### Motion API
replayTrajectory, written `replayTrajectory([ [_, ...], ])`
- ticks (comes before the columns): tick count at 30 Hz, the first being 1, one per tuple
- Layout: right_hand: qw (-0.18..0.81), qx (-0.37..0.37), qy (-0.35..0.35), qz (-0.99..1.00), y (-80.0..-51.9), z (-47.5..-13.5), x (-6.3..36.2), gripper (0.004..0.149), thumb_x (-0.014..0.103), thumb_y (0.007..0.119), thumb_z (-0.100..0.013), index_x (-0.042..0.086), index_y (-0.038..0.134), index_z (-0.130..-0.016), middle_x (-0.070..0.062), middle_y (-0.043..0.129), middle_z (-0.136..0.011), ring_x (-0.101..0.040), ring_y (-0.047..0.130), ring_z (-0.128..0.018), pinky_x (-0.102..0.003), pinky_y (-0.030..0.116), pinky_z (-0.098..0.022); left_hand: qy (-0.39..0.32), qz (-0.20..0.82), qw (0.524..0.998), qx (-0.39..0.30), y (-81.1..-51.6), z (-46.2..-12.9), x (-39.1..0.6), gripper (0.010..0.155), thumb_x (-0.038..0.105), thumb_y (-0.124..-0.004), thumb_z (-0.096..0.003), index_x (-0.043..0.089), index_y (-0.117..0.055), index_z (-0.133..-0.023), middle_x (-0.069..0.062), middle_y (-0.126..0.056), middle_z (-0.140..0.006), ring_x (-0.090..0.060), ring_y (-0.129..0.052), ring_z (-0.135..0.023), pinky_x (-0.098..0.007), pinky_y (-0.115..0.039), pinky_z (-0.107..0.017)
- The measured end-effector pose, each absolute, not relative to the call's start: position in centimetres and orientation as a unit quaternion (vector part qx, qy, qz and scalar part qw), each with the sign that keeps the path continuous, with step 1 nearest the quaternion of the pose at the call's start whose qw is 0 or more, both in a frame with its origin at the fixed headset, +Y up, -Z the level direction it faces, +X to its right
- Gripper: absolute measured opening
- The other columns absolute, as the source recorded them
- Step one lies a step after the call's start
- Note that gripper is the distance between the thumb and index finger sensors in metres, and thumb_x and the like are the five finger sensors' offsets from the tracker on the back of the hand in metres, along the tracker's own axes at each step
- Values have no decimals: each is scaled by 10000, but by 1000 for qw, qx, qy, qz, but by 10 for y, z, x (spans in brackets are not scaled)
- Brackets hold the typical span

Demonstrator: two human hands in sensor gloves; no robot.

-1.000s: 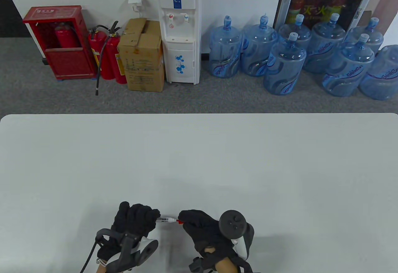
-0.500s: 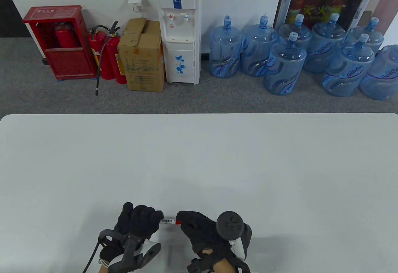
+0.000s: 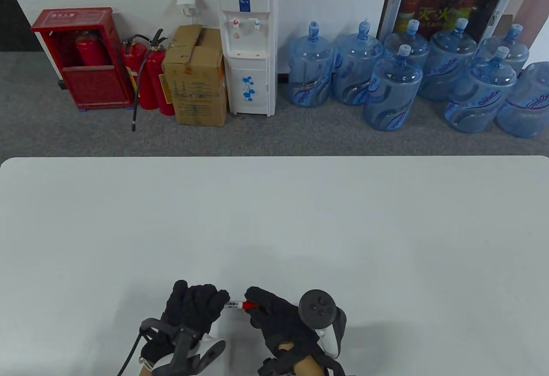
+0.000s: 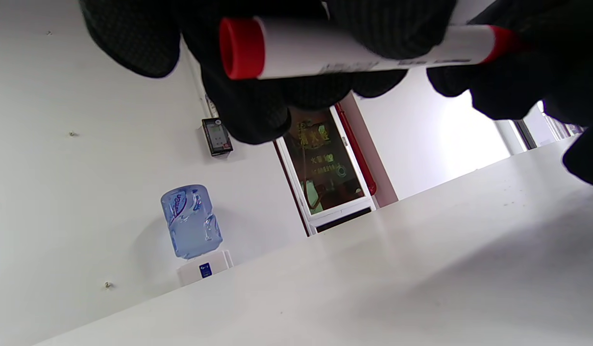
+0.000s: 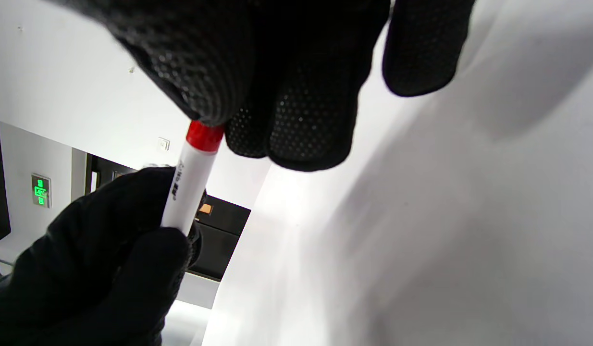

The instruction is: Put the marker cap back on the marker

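A white marker (image 3: 233, 305) with a red tail end (image 4: 241, 48) is held level above the table, near its front edge. My left hand (image 3: 219, 299) grips the white barrel (image 4: 325, 48). My right hand (image 3: 254, 304) pinches the red cap (image 3: 248, 305), which sits against the barrel's right end with no gap showing. In the right wrist view the cap (image 5: 204, 135) meets the barrel (image 5: 191, 187) under my right fingers (image 5: 301, 120), which hide most of the cap. The left hand (image 5: 94, 269) wraps the lower barrel.
The white table (image 3: 274, 221) spreads out beyond my hands. On the floor behind it stand fire extinguishers (image 3: 148, 71), a cardboard box (image 3: 197, 76), a water dispenser (image 3: 248, 41) and several blue water jugs (image 3: 394, 88).
My left hand has moved right towards the right hand. The visible stretch of barrel between the hands has shortened, and the cap now sits tight against it.
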State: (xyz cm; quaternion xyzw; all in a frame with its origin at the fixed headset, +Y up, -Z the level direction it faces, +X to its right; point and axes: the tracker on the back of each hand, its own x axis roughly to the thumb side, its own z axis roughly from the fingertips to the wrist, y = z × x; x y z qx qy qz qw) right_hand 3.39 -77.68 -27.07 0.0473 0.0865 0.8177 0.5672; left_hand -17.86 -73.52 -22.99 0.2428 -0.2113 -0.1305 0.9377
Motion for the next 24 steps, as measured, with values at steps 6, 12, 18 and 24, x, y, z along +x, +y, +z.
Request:
replayTrajectory([
  [6,553,64,118,823,-778,-272,32,484,367,779,-418,223,803,-880,14,994,-678,-117,1043,-468,-542,757,-643,-226,-136,931,254,-737,-225,-174,493,352,-710,-397,323,-758,-887,22,-892,-877,-251,-1036,-689,-594,-687,-672],
  [12,537,72,97,835,-772,-273,34,487,430,770,-396,195,855,-814,57,1046,-516,-62,1081,-294,-447,836,-586,-229,-141,922,278,-734,-219,-168,492,343,-708,-389,296,-763,-875,2,-886,-858,-266,-1026,-690,-610,-676,-673],
  [18,524,69,99,843,-775,-272,35,512,489,737,-376,152,893,-728,96,1071,-361,-40,1083,-144,-375,898,-506,-237,-162,910,301,-735,-213,-160,489,341,-718,-378,286,-767,-861,-9,-885,-843,-278,-1021,-676,-617,-672,-671],
  [24,535,68,114,834,-777,-272,33,527,558,669,-372,172,930,-618,116,1044,-228,-51,1053,-38,-365,921,-461,-243,-174,898,321,-731,-207,-156,489,347,-730,-371,275,-768,-853,-18,-888,-827,-278,-1021,-655,-617,-675,-669],
])
